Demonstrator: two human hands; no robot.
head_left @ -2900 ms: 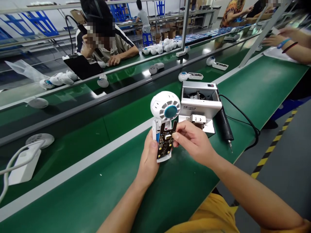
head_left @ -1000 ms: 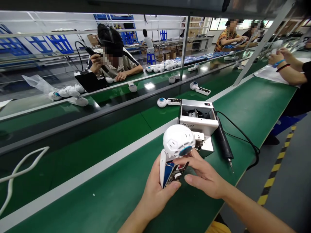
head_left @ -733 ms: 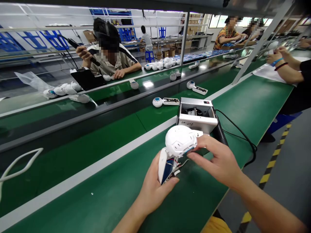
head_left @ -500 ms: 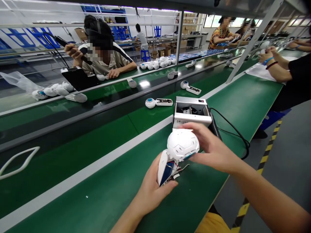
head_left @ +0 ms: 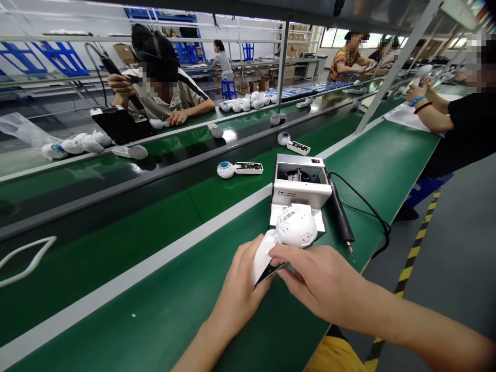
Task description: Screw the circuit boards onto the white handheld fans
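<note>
A white device with a round, dome-shaped head (head_left: 296,227) and a narrow handle is held above the green bench, its head pointing away from me. My left hand (head_left: 236,294) is wrapped around the handle from the left. My right hand (head_left: 325,281) is closed on the handle's right side just below the head, thumb and forefinger at its opened edge. Those fingers hide the wires and most of the inside. Behind the head sits a silver screw feeder (head_left: 302,195), and an electric screwdriver (head_left: 340,211) lies to its right.
Two similar devices with bare circuit boards (head_left: 250,168) (head_left: 300,148) lie on the green conveyor (head_left: 163,222). A white cable loop (head_left: 39,261) is at left. A black cord (head_left: 374,209) curves near the bench edge. Co-workers sit across the line and at far right; metal posts (head_left: 282,64) rise between.
My right hand has moved from the round head down to the handle. The device has turned, and the wires seen earlier are now covered. The view has shifted slightly, revealing the screwdriver.
</note>
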